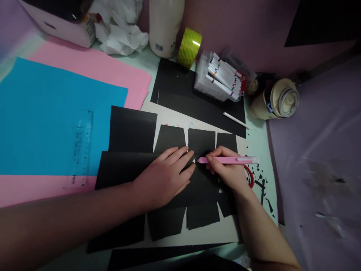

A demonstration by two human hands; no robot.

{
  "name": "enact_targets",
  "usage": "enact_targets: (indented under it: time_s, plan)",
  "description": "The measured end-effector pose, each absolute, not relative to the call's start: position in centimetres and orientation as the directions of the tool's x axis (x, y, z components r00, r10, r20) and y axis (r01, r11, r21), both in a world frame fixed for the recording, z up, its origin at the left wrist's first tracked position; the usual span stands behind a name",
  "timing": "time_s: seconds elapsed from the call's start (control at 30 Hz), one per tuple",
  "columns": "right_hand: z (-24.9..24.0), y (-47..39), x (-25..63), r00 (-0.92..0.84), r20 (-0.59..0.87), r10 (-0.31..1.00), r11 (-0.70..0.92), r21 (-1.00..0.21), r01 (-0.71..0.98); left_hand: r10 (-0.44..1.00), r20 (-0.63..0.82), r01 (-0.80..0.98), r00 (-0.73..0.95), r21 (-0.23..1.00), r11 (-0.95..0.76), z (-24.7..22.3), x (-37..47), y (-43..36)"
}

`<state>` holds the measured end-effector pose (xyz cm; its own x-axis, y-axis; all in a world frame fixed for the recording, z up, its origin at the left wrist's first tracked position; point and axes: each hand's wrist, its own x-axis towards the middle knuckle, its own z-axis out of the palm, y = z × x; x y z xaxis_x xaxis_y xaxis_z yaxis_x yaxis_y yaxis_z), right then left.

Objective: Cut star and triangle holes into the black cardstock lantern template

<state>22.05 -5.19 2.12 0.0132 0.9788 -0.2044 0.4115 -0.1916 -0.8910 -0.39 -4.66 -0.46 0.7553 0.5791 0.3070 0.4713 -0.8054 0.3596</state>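
Observation:
A black paper sheet (201, 188) with flaps cut along its upper and lower edges lies on a pale board (197, 241). My left hand (166, 175) rests flat on the paper, its fingers slightly apart and pointing right. My right hand (227, 167) grips a slim pink pen-like tool (225, 160) between thumb and fingers. The tool's tip touches or nearly touches the paper beside a small white star shape (194, 160), just right of my left fingertips. Part of a red handle (250, 177) shows behind my right wrist.
Blue (56, 113) and pink sheets (135, 86) with a clear ruler (83, 146) lie left. Behind are a tape roll (189, 47), a bottle (166, 26), a box of white markers (221, 79) and a cup (261, 105). Black scraps (263, 192) lie right.

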Motion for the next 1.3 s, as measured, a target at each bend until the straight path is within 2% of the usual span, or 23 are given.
enact_targets:
  time_s: [0.2, 0.47, 0.67, 0.8, 1.3]
  plan:
    - [2.13, -5.26, 22.19, -0.014, -0.234, 0.972, -0.208, -0.889, 0.408, 0.583, 0.296, 0.477, 0.757, 0.360, -0.802, -0.54, -0.41, -4.71]
    - [1.75, -5.40, 22.48, 0.034, -0.166, 0.986, -0.166, -0.910, 0.380, 0.581, 0.293, 0.470, 0.760, 0.369, -0.802, -0.48, -0.39, -4.65]
    - [1.74, -5.94, 22.54, 0.037, -0.054, 0.998, -0.065, -0.876, 0.478, 0.583, 0.325, 0.473, 0.744, 0.359, -0.804, -0.69, -0.48, -4.82]
    - [1.85, -6.01, 22.36, -0.048, 0.055, 0.997, 0.072, -0.810, 0.582, 0.584, 0.333, 0.478, 0.741, 0.350, -0.806, -0.74, -0.44, -4.83]
    - [2.14, -5.79, 22.09, -0.066, -0.031, 0.997, 0.013, -0.808, 0.589, 0.587, 0.325, 0.483, 0.741, 0.349, -0.803, -0.61, -0.36, -4.85]
